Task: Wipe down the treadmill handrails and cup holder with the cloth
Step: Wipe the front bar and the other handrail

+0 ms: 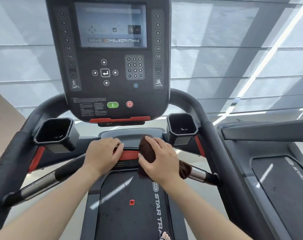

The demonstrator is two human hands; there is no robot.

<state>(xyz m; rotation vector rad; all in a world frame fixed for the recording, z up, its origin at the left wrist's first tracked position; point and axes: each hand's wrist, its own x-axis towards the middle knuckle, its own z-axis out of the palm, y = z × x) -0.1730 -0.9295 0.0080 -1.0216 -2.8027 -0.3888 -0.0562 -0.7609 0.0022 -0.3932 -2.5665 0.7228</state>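
I see the treadmill console (111, 66) above two cup holders (54, 134). My right hand (160, 160) presses the brown cloth (148, 150), fingers closed around it, on the centre handrail (130, 154); my left hand (104, 154) curls over the rail beside it.

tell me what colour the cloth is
Dark brown; the cloth shows best in the head view, under the right hand.

My right hand (162, 163) presses a dark brown cloth (148, 150) onto the red-and-black centre handrail (130, 154); my left hand (103, 153) clasps that bar bare. Two black octagonal cup holders (54, 132) flank the console (109, 66).
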